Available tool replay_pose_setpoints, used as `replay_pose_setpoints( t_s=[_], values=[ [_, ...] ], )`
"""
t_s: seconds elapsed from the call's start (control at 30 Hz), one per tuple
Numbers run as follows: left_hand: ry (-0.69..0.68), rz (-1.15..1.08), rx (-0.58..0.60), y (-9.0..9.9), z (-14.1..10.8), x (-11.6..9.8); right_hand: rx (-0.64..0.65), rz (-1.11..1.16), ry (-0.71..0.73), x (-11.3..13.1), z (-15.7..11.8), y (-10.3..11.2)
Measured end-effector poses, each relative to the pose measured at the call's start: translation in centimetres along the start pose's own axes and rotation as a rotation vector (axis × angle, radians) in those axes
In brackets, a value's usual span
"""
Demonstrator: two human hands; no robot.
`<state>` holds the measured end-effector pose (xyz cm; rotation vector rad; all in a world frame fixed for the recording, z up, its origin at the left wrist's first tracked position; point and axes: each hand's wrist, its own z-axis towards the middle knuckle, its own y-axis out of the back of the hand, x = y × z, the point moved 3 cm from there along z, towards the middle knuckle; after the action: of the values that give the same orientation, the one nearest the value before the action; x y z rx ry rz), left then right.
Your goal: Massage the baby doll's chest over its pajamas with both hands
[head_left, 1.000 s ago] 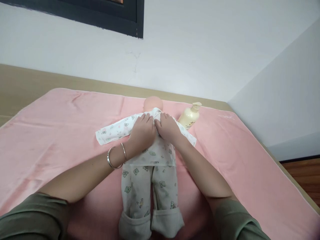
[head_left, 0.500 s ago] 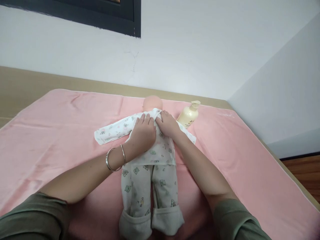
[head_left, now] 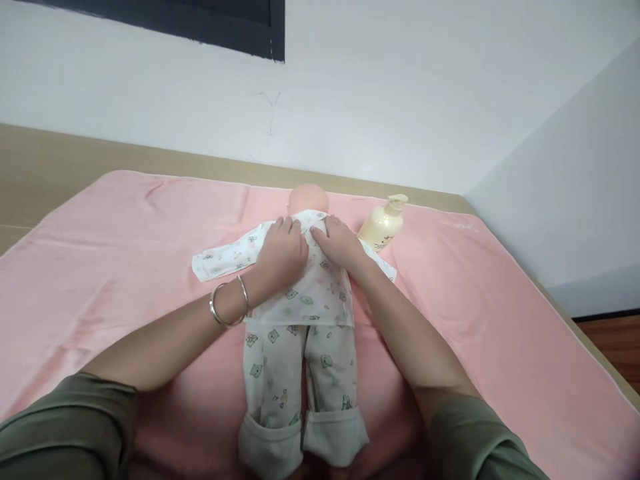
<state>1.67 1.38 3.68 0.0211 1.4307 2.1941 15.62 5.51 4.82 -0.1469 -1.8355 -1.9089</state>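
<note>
A baby doll lies on a pink sheet, its bald head at the far end. It wears a white shirt with small animal prints and matching trousers with turned-up cuffs. My left hand rests on the shirt near the left shoulder, fingers stretched and slightly spread. On the other shoulder, close to the collar, lies my right hand, its thumb apart from the fingers. Both palms are turned down, so their undersides are hidden. The left sleeve spreads outward; my right forearm partly covers the other sleeve.
A cream pump bottle leans beyond the right sleeve. The pink sheet covers most of a wooden surface, which meets a white wall at the back. A dark frame is set in that wall.
My right hand has shifted slightly on the collar, its thumb now farther from the fingers. My left hand stays on the shirt. The view has tilted a little.
</note>
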Motion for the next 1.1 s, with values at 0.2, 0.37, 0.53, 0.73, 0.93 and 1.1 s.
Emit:
replay_pose_setpoints(
  t_s=[0.2, 0.37, 0.53, 0.73, 0.93, 1.1],
  values=[
    [-0.015, -0.024, 0.018, -0.1, -0.5, -0.5, -0.056, -0.248, 0.097, 1.8, -2.0, -0.5],
    [0.204, -0.181, -0.036, -1.1, 0.8, 2.0, -0.17, -0.269, 0.24, 3.5, -3.6, -1.4],
    [0.236, -0.147, -0.116, -2.0, 0.1, 2.1, -0.099, -0.09, 0.048, 1.0, -1.1, -1.1],
    [0.209, -0.152, -0.113, -1.7, 0.5, 2.0, -0.188, -0.078, -0.018, 0.4, -1.0, -1.3],
    [0.254, -0.199, -0.03, -1.5, 1.0, 2.3, -0.206, -0.121, -0.043, 0.7, -1.4, -1.5],
    [0.26, -0.234, 0.011, -1.4, 1.3, 2.8, -0.19, -0.183, -0.082, 1.3, -1.6, -1.4]
  ],
)
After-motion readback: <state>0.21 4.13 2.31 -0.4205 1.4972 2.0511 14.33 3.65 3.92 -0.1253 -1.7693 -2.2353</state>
